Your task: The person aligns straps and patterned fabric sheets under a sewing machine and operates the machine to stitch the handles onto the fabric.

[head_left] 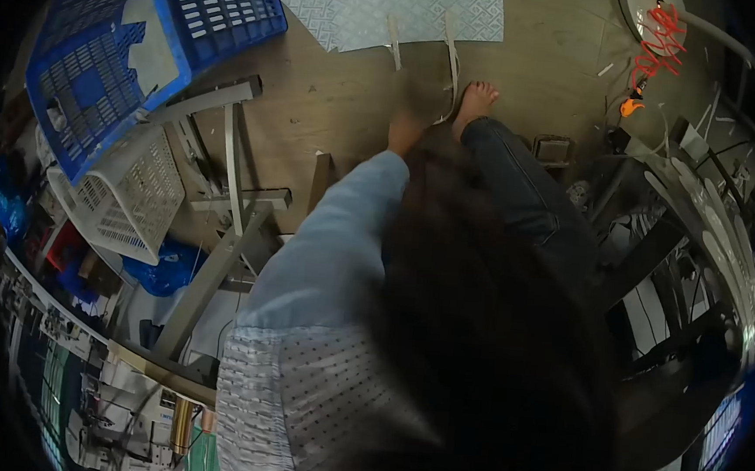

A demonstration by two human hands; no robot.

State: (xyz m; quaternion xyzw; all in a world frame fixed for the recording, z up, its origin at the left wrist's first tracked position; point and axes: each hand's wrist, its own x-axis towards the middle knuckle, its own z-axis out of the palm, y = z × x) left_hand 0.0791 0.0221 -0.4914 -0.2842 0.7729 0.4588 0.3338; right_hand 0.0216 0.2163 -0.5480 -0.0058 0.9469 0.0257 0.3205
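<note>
**Left arm down at the floor!**

Out went the left arm, its pale blue sleeve (336,202) angled forward and down to the floor (317,91). The left hand (406,132) was a dark blur beside the bare foot (474,102), fingers unreadable, grip impossible to call! Just ahead lay the patterned sheet (393,9), its pale straps (452,61) trailing near that hand. The right hand was out of sight.

Looks like a sewing workshop: machinery (149,430) near left, metal stand (208,283), plastic crates (171,33), red coiled hose (662,41) far right.
</note>
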